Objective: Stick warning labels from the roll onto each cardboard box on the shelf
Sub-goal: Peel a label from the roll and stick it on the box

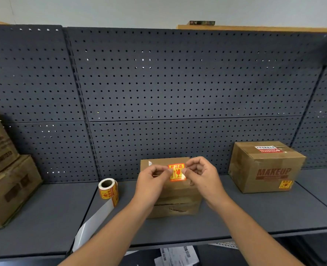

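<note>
A red and yellow warning label (176, 172) hangs above the middle cardboard box (175, 202). My left hand (152, 179) pinches its left edge and my right hand (202, 174) pinches its right edge. Whether the label touches the box I cannot tell. The label roll (108, 189) stands on the grey shelf (43, 217) to the left, with a strip of bare white backing (93, 222) trailing toward the shelf's front edge. To the right stands a box printed MAKEUP (265, 167), which carries a warning label (285, 184) low on its front.
Two stacked cardboard boxes (3, 169) stand at the far left of the shelf. A dark pegboard wall (178, 83) backs the shelf. Papers with barcodes (176, 255) lie below the shelf's front edge.
</note>
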Demonstrator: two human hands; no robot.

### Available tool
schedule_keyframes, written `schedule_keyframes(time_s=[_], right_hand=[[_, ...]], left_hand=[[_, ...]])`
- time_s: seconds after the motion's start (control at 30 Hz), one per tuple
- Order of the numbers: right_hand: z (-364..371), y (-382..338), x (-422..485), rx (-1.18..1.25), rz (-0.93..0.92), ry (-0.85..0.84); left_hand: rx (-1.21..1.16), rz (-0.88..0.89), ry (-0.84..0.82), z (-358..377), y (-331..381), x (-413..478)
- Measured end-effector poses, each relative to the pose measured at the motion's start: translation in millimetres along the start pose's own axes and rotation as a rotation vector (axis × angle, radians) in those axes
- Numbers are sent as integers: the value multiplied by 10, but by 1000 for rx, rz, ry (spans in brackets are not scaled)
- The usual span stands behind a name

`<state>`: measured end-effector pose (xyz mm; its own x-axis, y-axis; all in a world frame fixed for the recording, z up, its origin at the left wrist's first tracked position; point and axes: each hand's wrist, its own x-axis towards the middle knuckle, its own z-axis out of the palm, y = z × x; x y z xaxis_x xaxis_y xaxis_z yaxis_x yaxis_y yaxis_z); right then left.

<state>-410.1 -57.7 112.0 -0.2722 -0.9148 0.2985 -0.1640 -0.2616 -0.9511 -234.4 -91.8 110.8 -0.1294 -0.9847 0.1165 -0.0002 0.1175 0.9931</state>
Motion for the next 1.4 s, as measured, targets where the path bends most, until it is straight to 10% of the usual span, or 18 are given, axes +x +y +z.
schedule_keyframes(time_s=[0.5,1.4], right_hand=[[-481,259,289,-21,280,42],[-463,373,291,-302,222,-78]], left_hand=[[314,-27,1,571,-165,287],[681,93,26,577,-369,255]])
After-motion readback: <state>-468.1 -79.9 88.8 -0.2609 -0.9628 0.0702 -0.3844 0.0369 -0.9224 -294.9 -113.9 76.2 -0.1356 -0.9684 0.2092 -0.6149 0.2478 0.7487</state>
